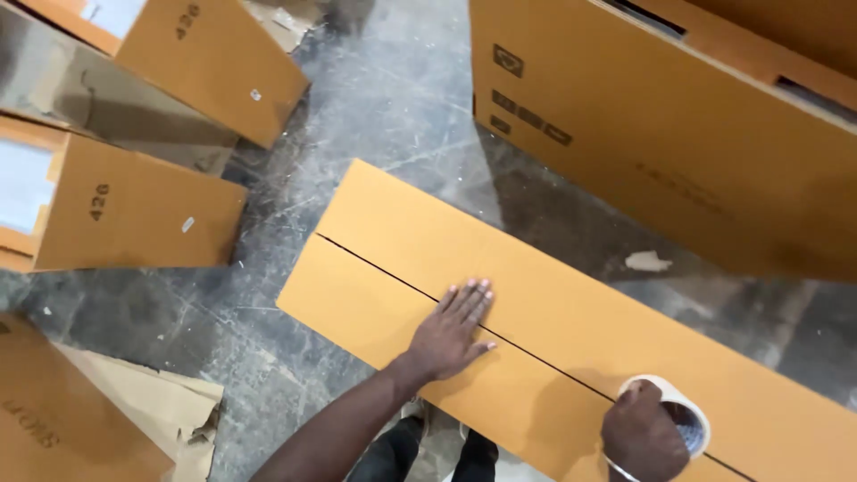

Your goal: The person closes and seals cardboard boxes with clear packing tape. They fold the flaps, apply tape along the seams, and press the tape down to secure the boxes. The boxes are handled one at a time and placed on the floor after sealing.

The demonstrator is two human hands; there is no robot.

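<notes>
A long orange-brown cardboard box (553,295) stands in front of me, its two top flaps folded shut and meeting in a dark seam that runs from upper left to lower right. My left hand (451,328) lies flat on the flaps, fingers spread across the seam near the box's middle. My right hand (641,439) grips a roll of pale packing tape (687,419) pressed on the seam near the lower right end of the box. A thin strip of tape shows just under that hand.
A big cardboard carton (661,116) stands at the upper right. Two open boxes (134,210) with raised flaps are at the left, torn brown paper (152,406) at the lower left. Scuffed grey concrete floor (384,98) lies between them.
</notes>
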